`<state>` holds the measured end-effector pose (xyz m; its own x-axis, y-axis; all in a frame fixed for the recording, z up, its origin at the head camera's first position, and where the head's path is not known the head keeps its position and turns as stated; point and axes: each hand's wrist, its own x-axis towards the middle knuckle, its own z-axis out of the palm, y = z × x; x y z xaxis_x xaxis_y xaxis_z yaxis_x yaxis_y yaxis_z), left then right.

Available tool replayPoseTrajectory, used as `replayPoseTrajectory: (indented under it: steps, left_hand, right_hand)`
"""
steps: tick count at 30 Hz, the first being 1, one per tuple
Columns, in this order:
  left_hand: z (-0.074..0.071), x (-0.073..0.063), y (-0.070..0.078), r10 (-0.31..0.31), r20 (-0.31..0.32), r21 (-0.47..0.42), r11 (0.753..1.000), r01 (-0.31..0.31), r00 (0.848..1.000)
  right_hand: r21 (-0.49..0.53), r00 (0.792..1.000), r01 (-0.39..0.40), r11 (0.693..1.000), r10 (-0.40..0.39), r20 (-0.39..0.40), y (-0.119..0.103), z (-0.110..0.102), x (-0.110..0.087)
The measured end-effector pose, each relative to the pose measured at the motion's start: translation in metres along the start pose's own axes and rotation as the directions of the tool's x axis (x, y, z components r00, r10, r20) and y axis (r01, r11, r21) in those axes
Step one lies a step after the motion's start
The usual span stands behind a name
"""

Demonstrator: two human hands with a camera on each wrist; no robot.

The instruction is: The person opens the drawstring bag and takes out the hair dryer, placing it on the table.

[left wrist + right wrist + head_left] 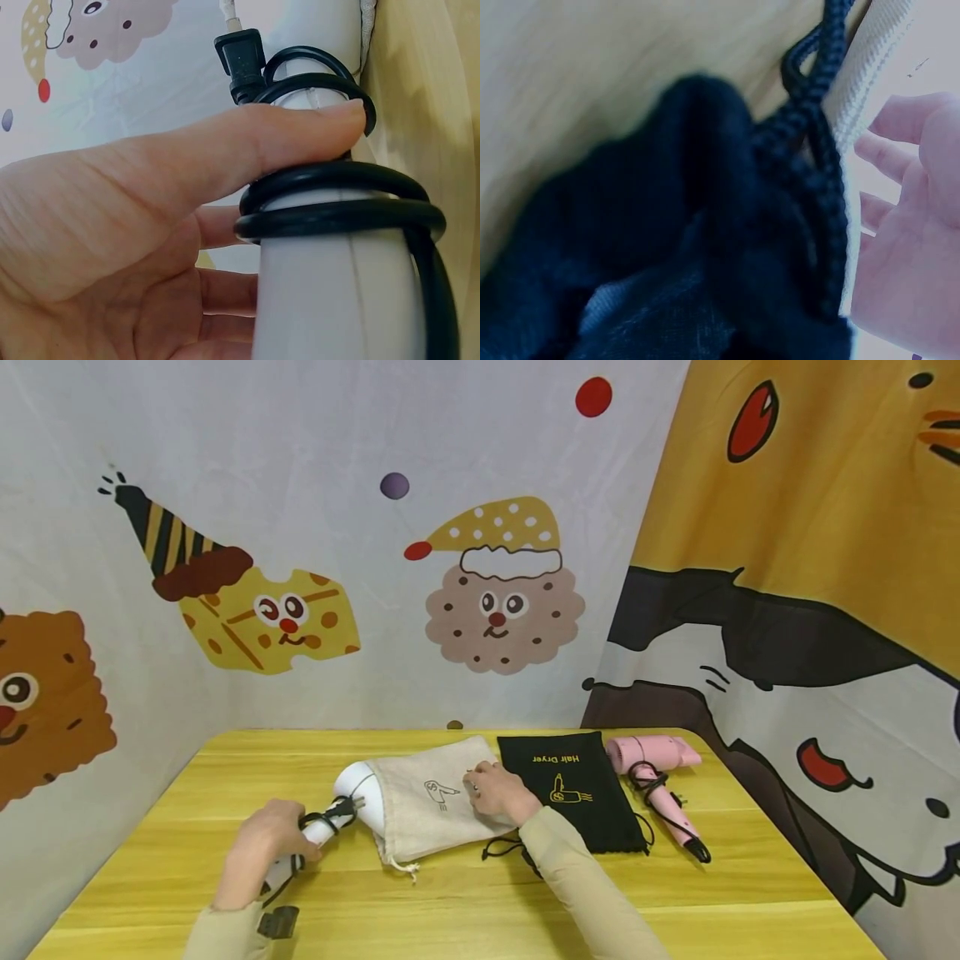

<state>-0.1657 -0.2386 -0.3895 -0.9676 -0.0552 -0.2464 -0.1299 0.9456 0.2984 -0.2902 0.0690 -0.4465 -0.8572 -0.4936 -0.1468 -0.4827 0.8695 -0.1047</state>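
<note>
My left hand (272, 837) grips the handle of a white hair dryer (358, 789), and a black cord (330, 180) is wound round that handle. In the left wrist view the thumb crosses over the handle, with the fingers on its far side. The dryer's head is partly inside a beige drawstring bag (427, 818), so the rest of it is hidden. On the right part of this bag rests my right hand (501, 792), its fingers loosely bent against the cloth. The cord's plug (241, 64) sticks out near the bag's mouth.
Right of the beige bag lies a black drawstring bag (555, 777) printed "Hair Dryer". Beyond it is a pink hair dryer (660, 777) with its cord wrapped round the handle. Everything lies on a yellow wooden table (420, 918), with a patterned cloth (390, 585) hanging behind.
</note>
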Motion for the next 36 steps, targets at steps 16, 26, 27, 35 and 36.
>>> replayPoseTrajectory:
  steps: [16, 26, 27, 35, 36]
  left_hand:
    - [0.0, 0.0, -0.002, -0.009, -0.021, -0.014, 1.0, 0.009, 1.0]
    - [0.0, -0.001, 0.0, -0.003, -0.03, -0.018, 1.0, 0.002, 1.0]
    - [0.0, -0.001, 0.0, -0.002, -0.032, -0.019, 1.0, 0.001, 0.999]
    - [-0.001, -0.001, -0.003, 0.023, -0.048, -0.024, 0.999, -0.024, 0.999]
    - [-0.001, -0.001, -0.004, 0.025, -0.051, -0.022, 0.999, -0.026, 0.998]
  right_hand:
    - [0.235, 0.996, 0.079, 0.969, -0.088, 0.026, -0.029, -0.023, -0.021]
    - [0.188, 0.999, -0.027, 0.982, 0.019, 0.042, -0.063, -0.011, -0.041]
    - [0.182, 0.999, -0.028, 0.983, 0.022, 0.033, -0.064, -0.01, -0.042]
    - [0.16, 0.999, -0.022, 0.987, 0.015, 0.043, -0.064, -0.008, -0.04]
    - [0.149, 0.999, -0.021, 0.989, 0.014, 0.049, -0.064, -0.008, -0.039]
